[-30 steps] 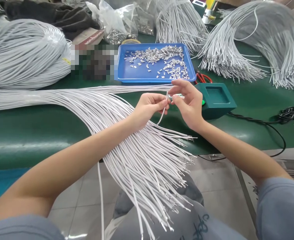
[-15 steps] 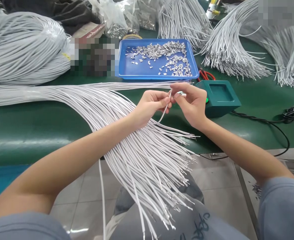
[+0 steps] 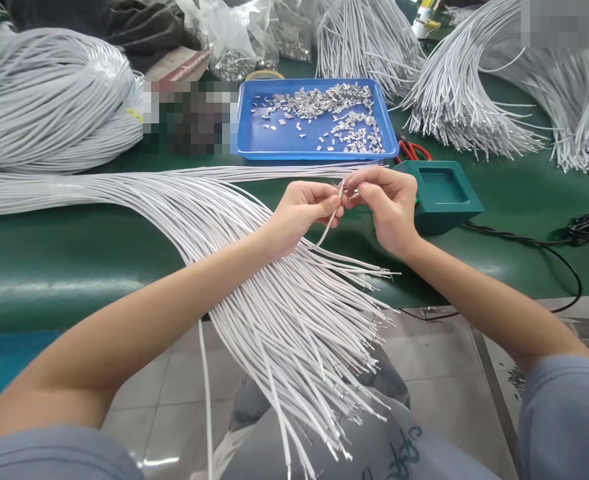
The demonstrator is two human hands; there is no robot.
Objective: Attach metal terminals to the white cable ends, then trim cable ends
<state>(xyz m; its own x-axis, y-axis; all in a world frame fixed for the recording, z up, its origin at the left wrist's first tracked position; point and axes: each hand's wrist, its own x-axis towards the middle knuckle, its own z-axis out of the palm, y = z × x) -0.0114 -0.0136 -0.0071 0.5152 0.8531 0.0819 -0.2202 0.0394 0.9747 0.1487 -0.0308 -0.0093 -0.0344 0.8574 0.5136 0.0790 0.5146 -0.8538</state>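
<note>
My left hand (image 3: pixel 301 212) is closed in a pinch on the end of one thin white wire (image 3: pixel 327 230), lifted out of a wide fan of white wires (image 3: pixel 254 267) that spills over the table's front edge. My right hand (image 3: pixel 387 203) is closed too, its fingertips pinching a small silver metal piece against the tip of that wire. Both hands meet just above the green table (image 3: pixel 74 260), in front of a blue tray (image 3: pixel 254 141) scattered with silver metal pieces (image 3: pixel 334 113).
A small green box (image 3: pixel 441 193) sits right of my right hand, with red-handled cutters (image 3: pixel 411 151) behind it and a black cable (image 3: pixel 549 250) trailing right. Large bundles of white wire (image 3: pixel 49 100) lie at left and back right. Plastic bags (image 3: pixel 234 40) stand behind the tray.
My right hand's fingers have curled tighter and moved slightly left onto the wire tip. The left hand has stayed put on the wire.
</note>
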